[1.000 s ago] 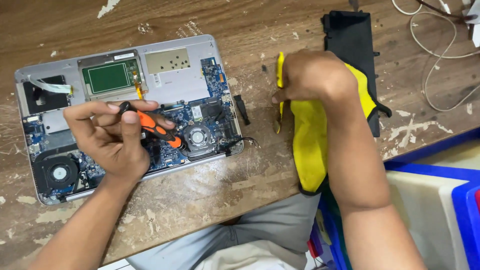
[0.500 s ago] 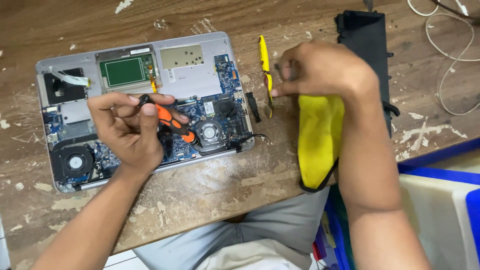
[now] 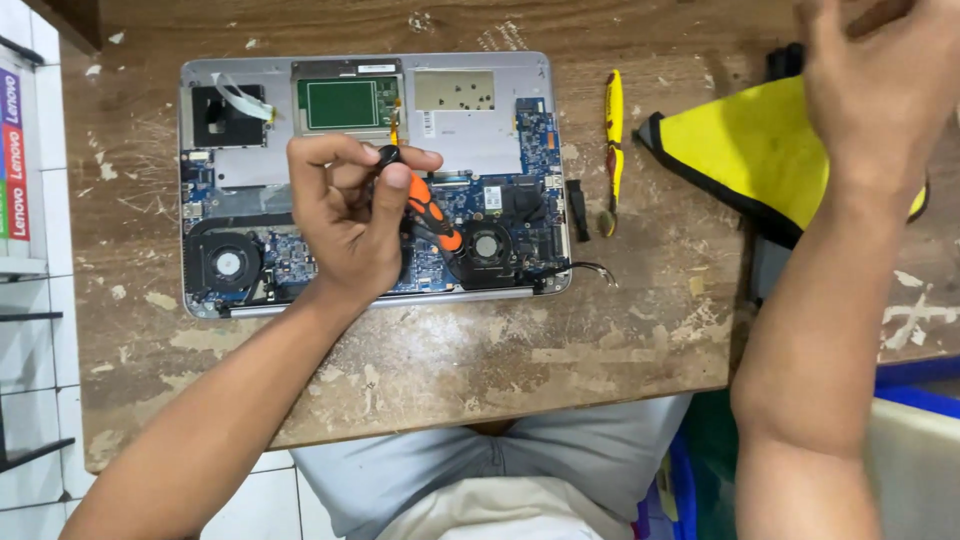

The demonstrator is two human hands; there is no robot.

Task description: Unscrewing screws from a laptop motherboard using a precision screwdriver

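Note:
An opened silver laptop (image 3: pixel 480 100) lies on the worn wooden table (image 3: pixel 480 370), its blue circuit board, two fans and green trackpad board exposed. My left hand (image 3: pixel 345 215) is over the board, shut on an orange and black screwdriver (image 3: pixel 432 212). My right hand (image 3: pixel 880 80) is raised at the top right, fingers spread, holding nothing, above a yellow cloth pouch (image 3: pixel 765 150) with black trim. A thin yellow tool (image 3: pixel 612 130) lies on the table between the laptop and the pouch.
A small black part (image 3: pixel 578 210) rests beside the laptop's right edge. A dark battery pack (image 3: pixel 775 265) lies partly under the pouch. Blue bins (image 3: pixel 915 375) stand at the lower right. White floor tiles show at the left, and my lap sits below the table edge.
My right hand has let go of the thin yellow tool, left it on the table, and lifted up and to the right. My left hand stays on the screwdriver.

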